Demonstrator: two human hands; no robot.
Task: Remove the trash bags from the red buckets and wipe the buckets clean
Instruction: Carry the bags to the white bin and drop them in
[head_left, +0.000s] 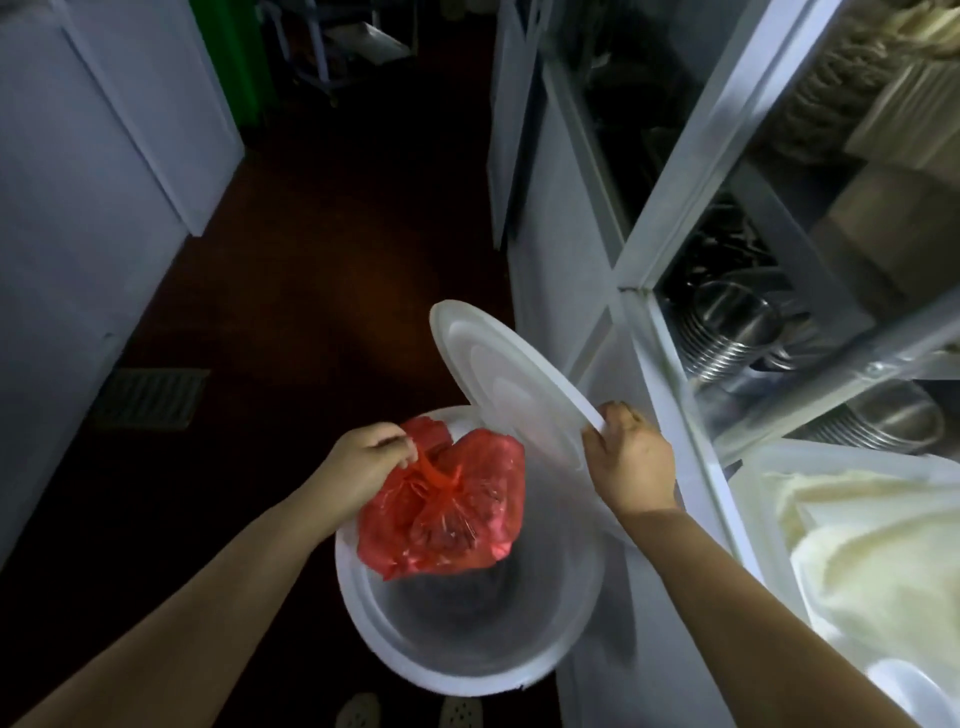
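Note:
A white, translucent bucket (452, 654) stands on the dark floor below me; no red bucket shows in this view. My left hand (363, 462) grips the knotted top of a red trash bag (447, 514), which hangs over the bucket's far side, partly above the rim. My right hand (628, 457) holds the edge of the round white lid (498, 364), tilted up and leaning away toward the cabinet.
A glass-fronted cabinet (675, 218) with stacked steel bowls (727, 332) lines the right side. A white tub of pale cloth (872, 551) sits at lower right. White doors and a floor vent (150, 397) are on the left. A dark aisle runs ahead.

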